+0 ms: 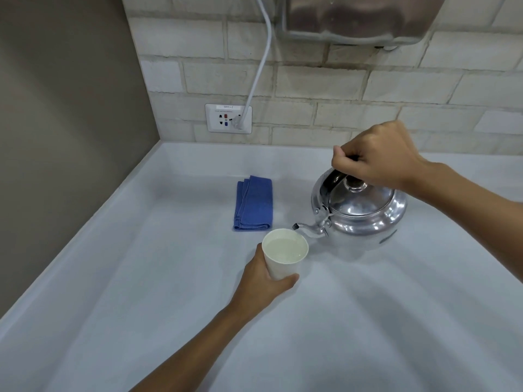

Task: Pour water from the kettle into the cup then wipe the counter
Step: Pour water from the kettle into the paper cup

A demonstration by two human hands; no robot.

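A shiny metal kettle [365, 213] stands on the white counter [141, 292], its spout pointing left toward the cup. My right hand [376, 155] is closed around the kettle's dark handle above the lid. A white paper cup [284, 254] holding water sits just left of the spout tip, and my left hand [266, 281] wraps around its lower side. A folded blue cloth [254, 203] lies on the counter behind the cup, left of the kettle.
A brick-tile wall runs along the back with a socket plate [228, 118] and a white cable [261, 60] plugged into it. A steel appliance [356, 15] hangs above the kettle. A grey side wall [62, 123] bounds the counter on the left.
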